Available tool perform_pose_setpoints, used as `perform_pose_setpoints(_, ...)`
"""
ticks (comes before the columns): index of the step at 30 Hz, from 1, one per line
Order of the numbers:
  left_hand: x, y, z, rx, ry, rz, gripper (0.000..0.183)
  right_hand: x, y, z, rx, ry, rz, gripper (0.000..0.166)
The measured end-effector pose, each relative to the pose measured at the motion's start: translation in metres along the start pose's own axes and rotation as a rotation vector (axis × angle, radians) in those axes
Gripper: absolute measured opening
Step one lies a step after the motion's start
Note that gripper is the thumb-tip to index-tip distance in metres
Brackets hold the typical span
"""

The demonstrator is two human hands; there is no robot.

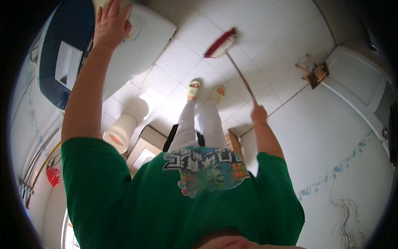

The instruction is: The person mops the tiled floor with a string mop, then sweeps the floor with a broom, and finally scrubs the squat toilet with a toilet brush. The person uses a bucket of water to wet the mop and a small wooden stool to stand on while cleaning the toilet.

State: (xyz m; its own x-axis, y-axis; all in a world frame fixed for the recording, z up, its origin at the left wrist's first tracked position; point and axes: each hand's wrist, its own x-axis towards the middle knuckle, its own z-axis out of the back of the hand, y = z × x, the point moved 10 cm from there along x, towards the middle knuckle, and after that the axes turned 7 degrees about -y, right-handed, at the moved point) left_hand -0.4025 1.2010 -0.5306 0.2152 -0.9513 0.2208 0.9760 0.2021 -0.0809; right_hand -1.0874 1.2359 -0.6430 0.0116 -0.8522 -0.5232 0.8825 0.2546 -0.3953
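Observation:
My right hand [259, 115] is closed around the thin handle of a broom [241, 73]. The broom's head, with red bristles and a pale top, is on or just above the white tiled floor ahead of my feet; it looks slightly blurred. At upper left, my left hand [112, 26] is spread with its palm down over the top of a white appliance with a dark blue lid, likely a washing machine [146, 34]. A pale rounded thing shows partly behind those fingers; whether they touch it cannot be told.
A white bin [119, 132] stands on the floor to my left, near a boxy beige item [148, 144]. A small wooden stool [317, 74] is by the white door [354, 77] at right. Red gloves [53, 176] hang at the left wall, near several pipes.

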Motion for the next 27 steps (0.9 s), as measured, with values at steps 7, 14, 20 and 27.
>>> perform_pose_setpoints(7, 0.010, -0.013, 0.001, -0.022, -0.044, -0.003, 0.046, -0.134, -0.190, -0.025, -0.079, 0.119, -0.347, 0.049)
perform_pose_setpoints(14, -0.002, 0.005, -0.027, 0.209, -0.138, -0.138, 0.049, -0.079, -0.121, 0.002, 0.163, -0.109, -0.260, 0.047)
perform_pose_setpoints(20, 0.003, -0.004, -0.028, 0.375, -0.079, -0.208, 0.047, 0.057, 0.048, 0.049, 0.346, -0.173, -0.143, 0.040)
perform_pose_setpoints(27, 0.006, -0.015, -0.036, 0.478, -0.063, -0.237, 0.048, 0.038, 0.009, -0.019, 0.312, 0.047, -0.188, 0.048)
